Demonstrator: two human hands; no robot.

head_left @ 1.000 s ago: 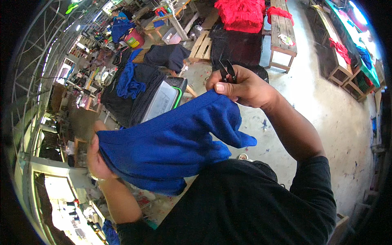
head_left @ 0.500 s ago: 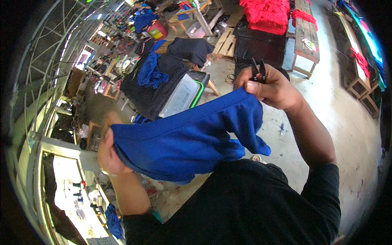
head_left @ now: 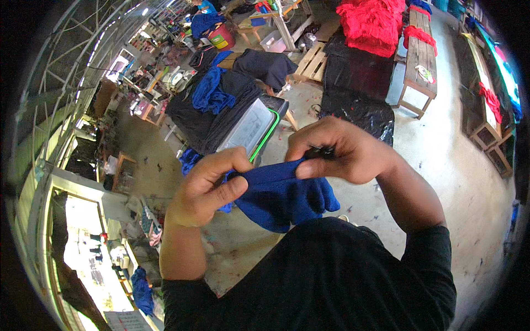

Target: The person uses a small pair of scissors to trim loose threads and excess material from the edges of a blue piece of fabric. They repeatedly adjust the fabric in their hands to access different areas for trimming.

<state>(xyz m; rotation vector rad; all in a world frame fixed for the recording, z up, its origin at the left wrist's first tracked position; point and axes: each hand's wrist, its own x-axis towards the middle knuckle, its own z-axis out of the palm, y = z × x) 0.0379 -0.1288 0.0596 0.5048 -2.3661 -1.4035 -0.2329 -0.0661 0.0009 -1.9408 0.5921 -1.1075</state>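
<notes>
1. blue cloth (head_left: 281,196) hangs bunched between your hands, just in front of your chest.
2. your left hand (head_left: 212,185) pinches its left edge.
3. your right hand (head_left: 342,151) grips its top edge together with a small dark tool (head_left: 320,151).

Left hand (head_left: 212,185) and right hand (head_left: 337,151) pinch blue cloth (head_left: 281,193) — taut.

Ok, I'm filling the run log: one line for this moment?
left hand: pinches blue cloth | right hand: grips cloth, small dark tool | cloth: bunched at chest
</notes>
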